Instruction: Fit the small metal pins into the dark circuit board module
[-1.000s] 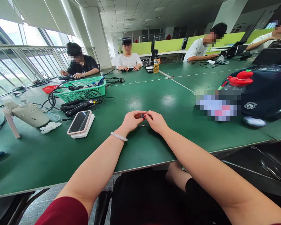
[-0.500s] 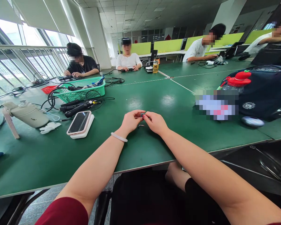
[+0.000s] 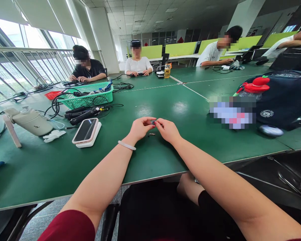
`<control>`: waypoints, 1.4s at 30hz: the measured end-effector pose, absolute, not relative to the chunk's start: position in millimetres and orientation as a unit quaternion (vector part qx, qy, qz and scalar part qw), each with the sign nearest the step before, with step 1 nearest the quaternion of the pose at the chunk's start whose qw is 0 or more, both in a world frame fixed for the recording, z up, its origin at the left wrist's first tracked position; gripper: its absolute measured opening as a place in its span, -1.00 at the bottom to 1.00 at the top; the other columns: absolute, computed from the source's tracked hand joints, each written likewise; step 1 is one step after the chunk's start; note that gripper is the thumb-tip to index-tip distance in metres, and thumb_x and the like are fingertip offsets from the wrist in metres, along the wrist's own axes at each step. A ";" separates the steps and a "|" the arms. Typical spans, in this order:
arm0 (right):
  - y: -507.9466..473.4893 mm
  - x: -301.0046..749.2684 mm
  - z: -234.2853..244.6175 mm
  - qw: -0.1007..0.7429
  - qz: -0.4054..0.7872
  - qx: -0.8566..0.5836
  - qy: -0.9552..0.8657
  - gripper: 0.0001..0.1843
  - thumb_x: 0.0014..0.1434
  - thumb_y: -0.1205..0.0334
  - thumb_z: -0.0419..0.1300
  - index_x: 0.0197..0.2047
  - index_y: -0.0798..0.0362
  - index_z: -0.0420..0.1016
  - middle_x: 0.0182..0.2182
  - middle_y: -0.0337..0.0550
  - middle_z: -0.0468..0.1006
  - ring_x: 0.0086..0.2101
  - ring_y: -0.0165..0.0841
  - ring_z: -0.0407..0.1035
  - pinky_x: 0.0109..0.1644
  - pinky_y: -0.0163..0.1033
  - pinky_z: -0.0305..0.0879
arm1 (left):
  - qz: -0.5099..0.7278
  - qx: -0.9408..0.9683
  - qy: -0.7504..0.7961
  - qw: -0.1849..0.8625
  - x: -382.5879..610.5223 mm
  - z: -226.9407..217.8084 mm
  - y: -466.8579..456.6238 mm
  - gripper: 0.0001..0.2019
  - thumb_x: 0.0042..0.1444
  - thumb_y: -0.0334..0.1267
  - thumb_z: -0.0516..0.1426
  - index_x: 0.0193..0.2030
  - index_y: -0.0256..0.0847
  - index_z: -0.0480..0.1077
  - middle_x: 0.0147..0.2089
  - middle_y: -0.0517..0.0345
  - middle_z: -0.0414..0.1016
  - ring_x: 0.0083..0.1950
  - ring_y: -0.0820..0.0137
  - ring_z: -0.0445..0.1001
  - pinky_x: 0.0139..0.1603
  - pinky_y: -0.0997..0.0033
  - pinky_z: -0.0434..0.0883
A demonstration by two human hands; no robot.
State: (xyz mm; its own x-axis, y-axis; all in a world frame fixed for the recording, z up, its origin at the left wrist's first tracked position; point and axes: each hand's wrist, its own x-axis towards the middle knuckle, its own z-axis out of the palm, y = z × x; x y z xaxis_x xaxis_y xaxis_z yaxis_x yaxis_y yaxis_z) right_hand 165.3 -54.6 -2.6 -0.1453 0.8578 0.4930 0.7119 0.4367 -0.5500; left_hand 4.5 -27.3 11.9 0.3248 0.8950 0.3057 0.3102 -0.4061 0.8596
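Note:
Close together over the green table (image 3: pixel 153 157), my left hand (image 3: pixel 140 129) and my right hand (image 3: pixel 167 130) pinch a small dark, metallic-looking piece (image 3: pixel 153 123) between their fingertips. Its kind is too small to make out, and the fingers cover part of it. Both hands are closed on it. Just below them on the tabletop lies a tiny metallic bit (image 3: pixel 152 134), touched by neither hand. A pale bangle (image 3: pixel 126 145) circles my left wrist.
On the left lie a phone on a white box (image 3: pixel 85 130), a beige bottle (image 3: pixel 35 122), black cabled devices (image 3: pixel 82 115) and a green basket (image 3: pixel 90 97). At right are a dark bag (image 3: pixel 286 97), a red-lidded bottle (image 3: pixel 257 85) and a mouse (image 3: pixel 271 130). Several people sit beyond.
My fingertips have shifted very slightly around the small piece, which shows a little differently between them. At the far right, a person has moved a bit. The tiny bit stays on the table.

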 end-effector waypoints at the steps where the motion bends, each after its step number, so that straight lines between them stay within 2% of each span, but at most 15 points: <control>1: -54.4 165.2 -2.8 0.393 0.092 -0.522 -0.751 -0.66 0.26 0.07 -0.09 -0.45 0.00 0.33 -0.57 -0.27 0.34 -0.52 -0.40 0.18 -0.45 -0.32 -0.01 | 0.411 0.732 0.410 0.357 3.9 11.6 -26.7 -0.67 -0.11 -0.32 0.24 -0.12 -0.23 0.51 -0.39 0.13 0.48 -0.35 0.42 0.43 -0.20 0.36 0.41; 6: -54.5 165.4 -2.5 0.390 0.091 -0.525 -0.751 -0.65 0.27 0.06 -0.10 -0.46 0.00 0.31 -0.57 -0.27 0.32 -0.53 -0.40 0.17 -0.45 -0.32 -0.02 | 0.403 0.740 0.393 0.368 1.9 12.1 -25.2 -0.64 -0.11 -0.34 0.23 -0.09 -0.23 0.50 -0.37 0.13 0.48 -0.33 0.42 0.44 -0.18 0.37 0.40; 9: -54.4 165.6 -3.0 0.394 0.090 -0.527 -0.748 -0.66 0.27 0.06 -0.11 -0.43 0.00 0.33 -0.57 -0.27 0.32 -0.53 -0.40 0.17 -0.44 -0.33 -0.01 | 0.397 0.757 0.407 0.322 0.9 14.3 -25.8 -0.64 -0.11 -0.35 0.23 -0.09 -0.18 0.51 -0.35 0.14 0.49 -0.28 0.40 0.43 -0.10 0.35 0.36; 14: -53.2 166.1 -5.1 0.409 0.110 -0.528 -0.736 -0.74 0.25 0.06 -0.07 -0.21 -0.03 0.37 -0.50 -0.26 0.40 -0.51 -0.39 0.24 -0.42 -0.33 0.04 | 0.391 0.771 0.413 0.287 -0.1 16.0 -27.2 -0.63 -0.10 -0.30 0.24 -0.07 -0.12 0.50 -0.36 0.17 0.49 -0.30 0.40 0.41 -0.09 0.32 0.34; 20: -53.8 165.3 -5.8 0.405 0.110 -0.512 -0.749 -0.77 0.23 0.11 -0.03 -0.17 0.00 0.36 -0.47 -0.24 0.46 -0.50 -0.39 0.27 -0.38 -0.33 0.11 | 0.402 0.775 0.379 0.308 0.7 14.5 -27.0 -0.52 -0.07 -0.34 0.21 0.06 -0.19 0.37 -0.49 0.23 0.38 -0.06 0.33 0.40 0.09 0.33 0.26; 25: -52.7 165.1 -6.4 0.391 0.113 -0.501 -0.764 -0.84 0.21 0.19 0.03 -0.21 0.01 0.40 -0.45 -0.25 0.49 -0.46 -0.41 0.30 -0.34 -0.34 0.13 | 0.351 0.798 0.389 0.297 -1.8 13.0 -27.1 -0.35 -0.06 -0.35 0.18 0.23 -0.09 0.17 -0.43 0.30 0.37 -0.18 0.41 0.42 0.05 0.36 0.27; 28: -49.5 166.9 -6.9 0.381 0.141 -0.518 -0.753 -0.81 0.22 0.20 0.02 -0.27 0.01 0.45 -0.49 -0.27 0.47 -0.47 -0.43 0.28 -0.35 -0.35 0.13 | 0.339 0.799 0.410 0.281 -5.2 12.2 -24.0 -0.32 -0.04 -0.35 0.15 0.27 -0.04 0.12 -0.43 0.32 0.34 -0.30 0.46 0.38 -0.03 0.40 0.30; 32: -47.5 170.1 -7.8 0.307 0.155 -0.531 -0.775 -0.88 0.12 0.29 0.15 -0.40 0.03 0.51 -0.43 -0.25 0.43 -0.45 -0.46 0.26 -0.32 -0.36 0.15 | 0.376 0.757 0.461 0.272 -9.2 10.5 -15.0 -0.44 -0.05 -0.38 0.13 0.16 -0.08 0.28 -0.49 0.33 0.25 -0.43 0.50 0.28 -0.19 0.45 0.30; 35: -48.2 171.2 -8.1 0.269 0.149 -0.521 -0.796 -0.89 0.05 0.40 0.21 -0.42 0.04 0.53 -0.35 -0.23 0.41 -0.41 -0.48 0.27 -0.25 -0.36 0.18 | 0.388 0.719 0.505 0.280 -10.6 7.9 -9.6 -0.67 -0.05 -0.37 0.12 -0.09 -0.13 0.46 -0.53 0.31 0.18 -0.50 0.51 0.19 -0.34 0.48 0.25; 37: -48.3 171.1 -8.2 0.258 0.145 -0.521 -0.801 -0.88 0.07 0.42 0.20 -0.41 0.04 0.54 -0.34 -0.22 0.41 -0.38 -0.47 0.29 -0.22 -0.36 0.19 | 0.393 0.704 0.521 0.280 -11.2 5.6 -8.1 -0.77 -0.05 -0.34 0.13 -0.21 -0.16 0.48 -0.52 0.30 0.18 -0.51 0.52 0.17 -0.39 0.49 0.22; 42: -46.8 170.0 -9.5 0.234 0.116 -0.513 -0.817 -0.87 0.12 0.40 0.17 -0.39 0.04 0.53 -0.34 -0.21 0.43 -0.31 -0.43 0.32 -0.19 -0.35 0.20 | 0.390 0.692 0.532 0.294 -11.4 1.8 -8.8 -0.75 -0.07 -0.25 0.18 -0.19 -0.17 0.46 -0.47 0.26 0.29 -0.49 0.51 0.23 -0.40 0.49 0.23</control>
State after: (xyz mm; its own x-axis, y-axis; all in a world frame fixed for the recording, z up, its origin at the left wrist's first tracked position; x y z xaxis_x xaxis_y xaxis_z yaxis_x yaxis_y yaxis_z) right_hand 170.0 -46.8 -9.5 -0.3634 0.8936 0.2635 0.7851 0.4460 -0.4297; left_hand -11.4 -8.8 1.8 0.1289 0.9652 0.2274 0.5070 -0.2612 0.8214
